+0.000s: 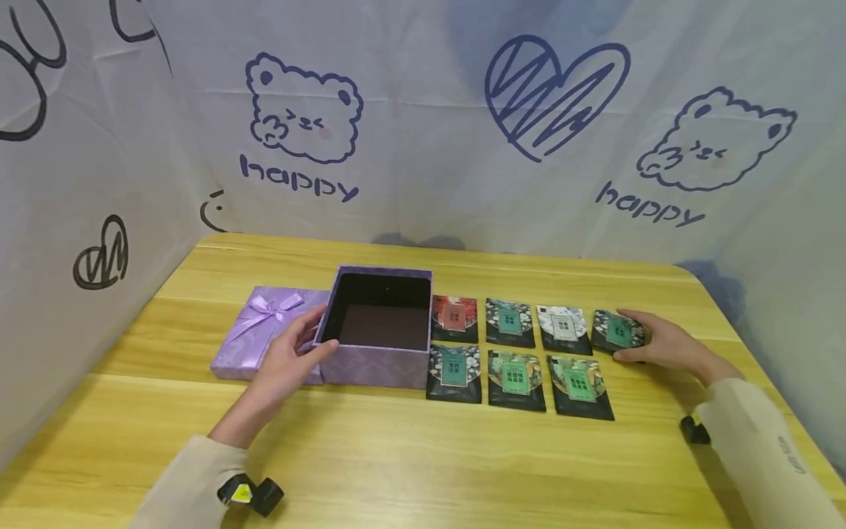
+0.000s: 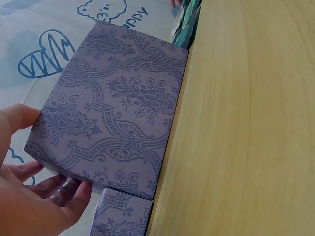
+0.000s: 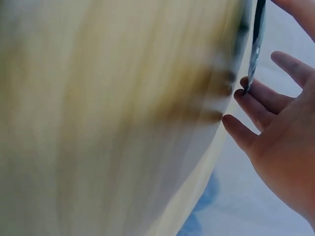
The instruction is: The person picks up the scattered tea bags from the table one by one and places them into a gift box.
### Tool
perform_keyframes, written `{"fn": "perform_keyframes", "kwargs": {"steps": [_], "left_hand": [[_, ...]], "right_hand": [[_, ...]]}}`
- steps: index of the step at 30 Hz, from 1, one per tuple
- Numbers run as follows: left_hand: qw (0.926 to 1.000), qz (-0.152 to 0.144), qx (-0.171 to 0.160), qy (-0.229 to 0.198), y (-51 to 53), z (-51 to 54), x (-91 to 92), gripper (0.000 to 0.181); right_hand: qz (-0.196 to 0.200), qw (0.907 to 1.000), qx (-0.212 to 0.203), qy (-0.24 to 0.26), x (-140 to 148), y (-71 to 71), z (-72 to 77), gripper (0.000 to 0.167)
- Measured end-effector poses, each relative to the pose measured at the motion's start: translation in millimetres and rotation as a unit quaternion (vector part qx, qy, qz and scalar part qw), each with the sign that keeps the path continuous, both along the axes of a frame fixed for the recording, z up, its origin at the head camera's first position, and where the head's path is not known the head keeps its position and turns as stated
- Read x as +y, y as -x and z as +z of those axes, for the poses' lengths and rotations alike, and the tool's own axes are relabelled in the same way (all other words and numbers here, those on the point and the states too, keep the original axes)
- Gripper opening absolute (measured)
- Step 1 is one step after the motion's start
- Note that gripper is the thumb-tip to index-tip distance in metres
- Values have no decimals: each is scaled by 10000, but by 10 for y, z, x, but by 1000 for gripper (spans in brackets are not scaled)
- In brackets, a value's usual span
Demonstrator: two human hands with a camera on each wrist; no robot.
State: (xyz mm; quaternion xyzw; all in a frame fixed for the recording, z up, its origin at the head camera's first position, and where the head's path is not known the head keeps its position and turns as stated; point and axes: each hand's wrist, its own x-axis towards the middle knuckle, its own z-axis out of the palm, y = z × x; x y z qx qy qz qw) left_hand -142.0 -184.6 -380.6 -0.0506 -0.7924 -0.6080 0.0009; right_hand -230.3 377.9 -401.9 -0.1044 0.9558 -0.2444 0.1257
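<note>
An open purple gift box (image 1: 373, 367) with a dark inside stands left of the middle of the table. My left hand (image 1: 291, 353) holds it at the left front corner, thumb at the rim and fingers along the left wall; the patterned wall also shows in the left wrist view. At the far right, my right hand (image 1: 667, 345) grips a dark tea sachet (image 1: 617, 330) with a teal label by its right side. That sachet (image 3: 256, 44) appears edge-on at the fingertips in the right wrist view, which is partly blurred.
Several other flat sachets lie in two rows right of the box, among them a red one (image 1: 454, 319), a white one (image 1: 564, 329) and a green one (image 1: 581, 386). The purple lid (image 1: 244, 338) with a ribbon bow lies left of the box. A drawn-on cloth (image 1: 423, 147) hangs behind.
</note>
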Motion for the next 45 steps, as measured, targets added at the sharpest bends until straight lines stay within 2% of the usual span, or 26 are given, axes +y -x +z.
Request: {"fn": "perform_keyframes", "kwargs": {"steps": [6, 23, 37, 45], "left_hand": [[10000, -56, -7, -46, 8, -23, -1, 62], [9998, -101, -48, -141, -5, -19, -16, 63], [9999, -97, -54, -102, -8, -42, -16, 63], [9999, -117, -49, -97, -5, -53, -18, 63]], "right_hand": [[151, 9991, 300, -274, -89, -31, 54, 95], [746, 9904, 1063, -469, -567, -193, 301, 85], [1143, 9846, 1263, -391, -952, -219, 342, 81], [1457, 9742, 1596, -653, -1167, -220, 388, 78]]}}
